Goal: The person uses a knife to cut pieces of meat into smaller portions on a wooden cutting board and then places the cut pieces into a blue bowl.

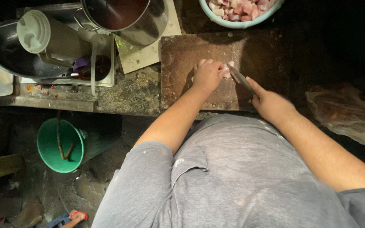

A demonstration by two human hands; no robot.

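My left hand (208, 76) presses down on a small pale piece of raw meat (227, 69) on a dark brown wooden cutting board (182, 55). My right hand (269, 103) grips a knife (239, 78) by its handle, index finger along the spine; the blade points up-left and meets the meat beside my left fingers. At the top edge a light blue bowl (241, 23) holds several pink chunks of cut meat.
A steel pot (144, 25) and a pale board sit left of the cutting board, with a metal jug (47, 36), a dark bowl and a tray further left. A green bucket (60, 145) stands on the floor. A crumpled plastic bag (351, 114) lies right.
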